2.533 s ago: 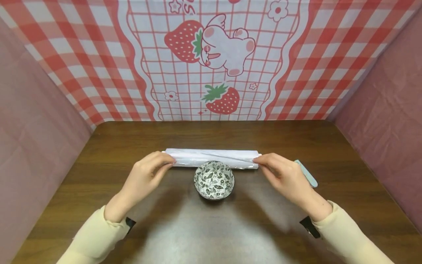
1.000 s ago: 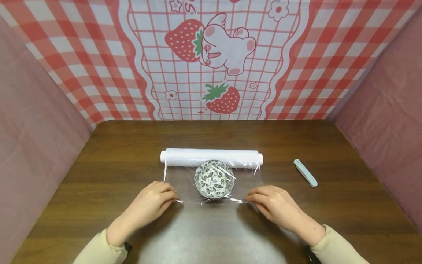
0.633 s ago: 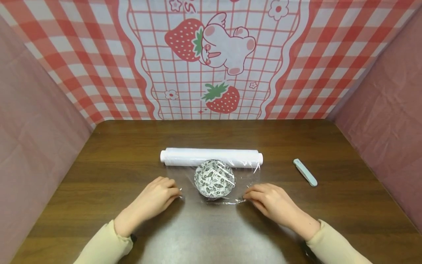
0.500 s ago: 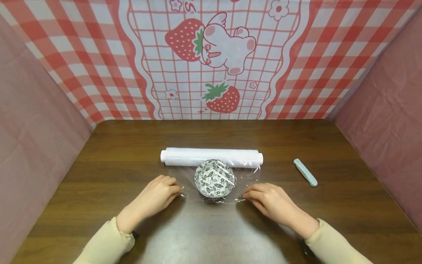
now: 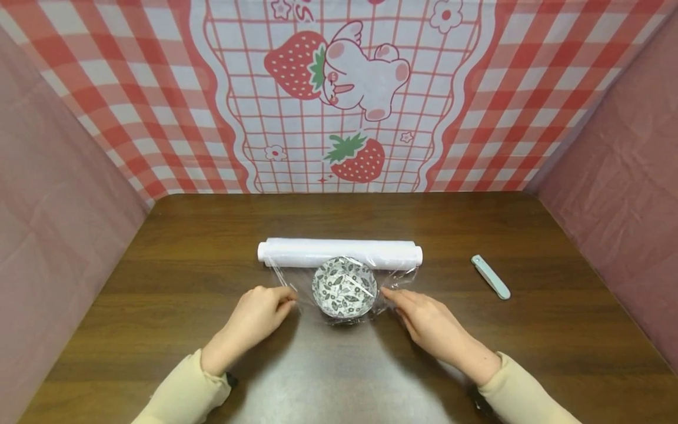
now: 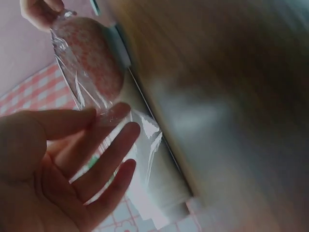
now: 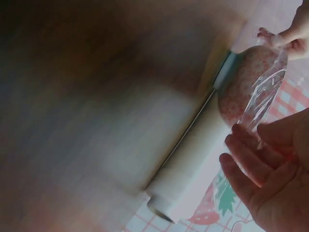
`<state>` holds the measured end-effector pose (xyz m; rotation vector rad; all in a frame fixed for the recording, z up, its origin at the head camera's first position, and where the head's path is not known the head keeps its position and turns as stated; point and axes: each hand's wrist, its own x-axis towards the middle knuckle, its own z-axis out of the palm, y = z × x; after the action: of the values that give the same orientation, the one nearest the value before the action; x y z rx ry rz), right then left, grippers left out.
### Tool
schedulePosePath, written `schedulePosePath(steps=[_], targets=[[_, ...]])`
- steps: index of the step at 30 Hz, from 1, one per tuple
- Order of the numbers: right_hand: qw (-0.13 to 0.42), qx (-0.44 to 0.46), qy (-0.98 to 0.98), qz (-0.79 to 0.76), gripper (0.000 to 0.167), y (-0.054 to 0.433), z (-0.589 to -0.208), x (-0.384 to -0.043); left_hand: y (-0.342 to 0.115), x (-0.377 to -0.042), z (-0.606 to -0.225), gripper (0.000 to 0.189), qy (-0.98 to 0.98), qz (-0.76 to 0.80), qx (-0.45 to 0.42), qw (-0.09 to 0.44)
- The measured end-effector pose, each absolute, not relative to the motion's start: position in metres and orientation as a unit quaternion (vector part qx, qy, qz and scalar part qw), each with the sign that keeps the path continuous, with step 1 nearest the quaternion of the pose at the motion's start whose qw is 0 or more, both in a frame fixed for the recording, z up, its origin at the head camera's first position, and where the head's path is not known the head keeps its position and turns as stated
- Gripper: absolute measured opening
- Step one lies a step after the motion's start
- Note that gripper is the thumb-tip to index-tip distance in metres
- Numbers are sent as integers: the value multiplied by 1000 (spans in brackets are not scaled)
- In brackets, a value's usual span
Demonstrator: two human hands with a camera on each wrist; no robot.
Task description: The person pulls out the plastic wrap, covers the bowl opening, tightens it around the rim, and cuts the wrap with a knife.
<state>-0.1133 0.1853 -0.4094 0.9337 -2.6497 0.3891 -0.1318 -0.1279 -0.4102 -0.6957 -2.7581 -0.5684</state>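
Note:
A bowl (image 5: 344,288) with a dark leaf pattern inside stands mid-table; in the left wrist view the bowl's outside (image 6: 91,58) shows a reddish flower pattern. Clear plastic wrap (image 6: 79,84) stretches over its top, drawn from the white roll (image 5: 339,252) lying just behind it. My left hand (image 5: 259,312), left of the bowl, pinches one corner of the film between thumb and index finger, its other fingers spread. Close against the bowl's right side, my right hand (image 5: 434,324) pinches the film's other side with thumb and fingertips.
A light-blue folded knife-like tool (image 5: 490,277) lies on the brown wooden table (image 5: 339,377) to the right. A red-and-white checked strawberry cloth (image 5: 344,88) hangs behind the table. Pink cloth walls (image 5: 625,153) flank both sides.
Both hands first pulled the film from the roll toward the body, over the bowl. Since then they have moved inward and slightly away, the right one up to the bowl, and the film has gathered around it.

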Motion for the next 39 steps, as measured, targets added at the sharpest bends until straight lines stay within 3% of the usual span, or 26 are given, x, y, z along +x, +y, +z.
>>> schedulePosePath(steps=[6, 13, 19, 29, 39], targets=[[122, 286, -918, 247, 53, 173, -411, -106, -116, -128, -410, 6, -933, -329, -142, 41], [57, 222, -894, 385, 65, 161, -410, -97, -108, -119, -412, 25, -859, -506, -70, -48], [9, 147, -855, 497, 61, 153, -407, -95, -101, -114, -411, 45, -803, -590, -34, -72], [-14, 56, -772, 633, 54, 131, -409, -90, -93, -110, -411, 51, -666, -736, 31, -118], [12, -19, -728, 685, 53, 112, -410, -90, -85, -103, -409, 76, -541, -829, 52, -133]])
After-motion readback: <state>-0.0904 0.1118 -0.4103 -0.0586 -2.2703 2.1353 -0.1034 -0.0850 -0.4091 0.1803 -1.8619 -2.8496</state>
